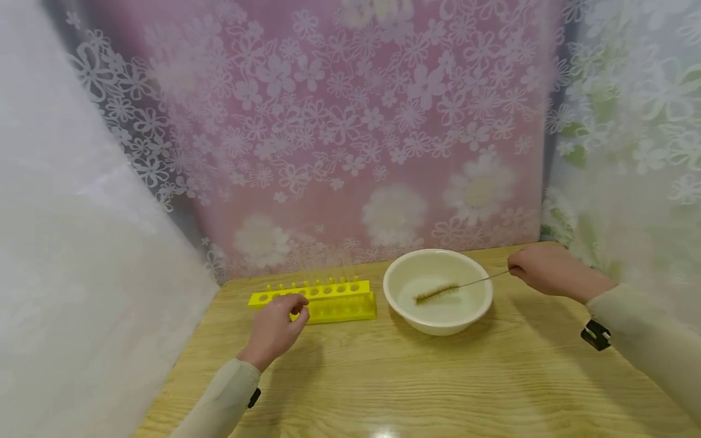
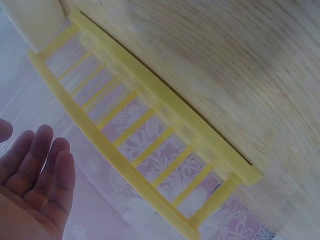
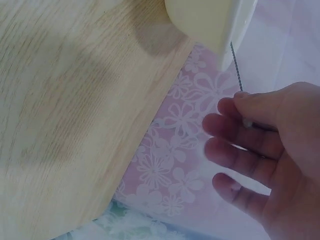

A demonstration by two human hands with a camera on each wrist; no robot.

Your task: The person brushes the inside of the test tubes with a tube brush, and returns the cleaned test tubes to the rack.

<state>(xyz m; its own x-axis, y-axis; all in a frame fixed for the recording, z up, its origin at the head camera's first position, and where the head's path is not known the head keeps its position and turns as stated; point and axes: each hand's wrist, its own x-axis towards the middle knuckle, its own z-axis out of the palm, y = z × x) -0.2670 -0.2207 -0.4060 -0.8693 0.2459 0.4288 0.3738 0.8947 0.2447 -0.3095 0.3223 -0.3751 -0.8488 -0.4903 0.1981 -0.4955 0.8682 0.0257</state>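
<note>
A test tube brush with a bristled brown head (image 1: 437, 294) slants over the white bowl (image 1: 402, 310), its thin wire handle reaching past the rim. My right hand (image 1: 553, 272) pinches the end of that twisted wire (image 3: 236, 67) between thumb and index finger, while its other fingers are loosely bent. In front of the yellow test tube rack (image 1: 339, 313) hovers my left hand (image 1: 276, 325), fingers relaxed and slightly curled. Nothing shows in it in the left wrist view. Faint clear tube shapes (image 1: 345, 261) appear above the rack; their number is hard to tell.
Rack and bowl stand side by side towards the back of a wooden table (image 1: 383, 371). A pink flowered curtain (image 1: 350, 152) hangs behind them. Pale sheeting (image 1: 82, 243) is on the left, and a green-and-white flowered curtain (image 1: 630, 152) on the right.
</note>
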